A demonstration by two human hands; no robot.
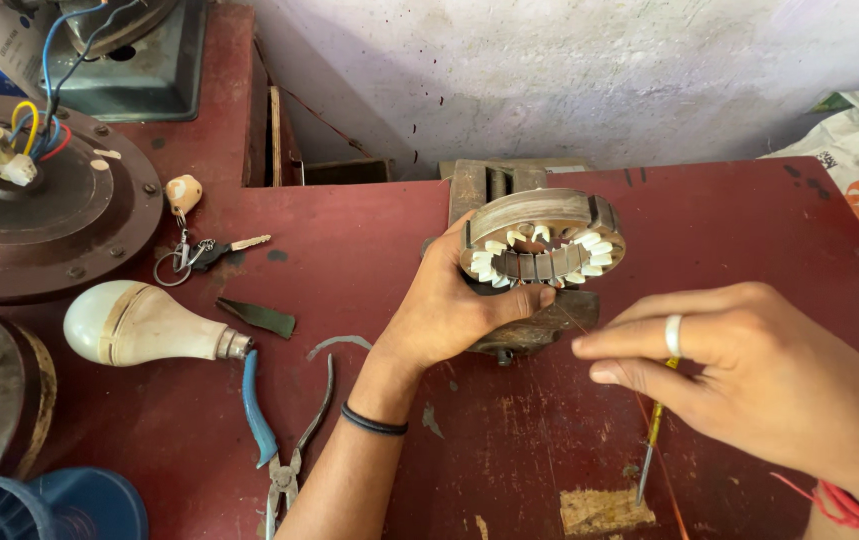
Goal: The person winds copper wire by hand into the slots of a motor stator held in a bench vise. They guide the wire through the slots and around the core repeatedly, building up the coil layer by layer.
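On the dark red bench (749, 230), a round brown motor housing (44, 215) with coloured wires sits far left, with a white bulb (134, 323) near it and blue-handled pliers (274, 430) nearer still. Mid-bench, the left hand (449, 310) is clamped on a ring-shaped metal stator (541, 240) with white slot liners — thumb across its near edge — holding it tilted on a small block. Right of it, the right hand (729, 370), ringed, pinches its fingertips together on a thin copper wire (649, 420) — a small screwdriver (652, 440) lies beneath.
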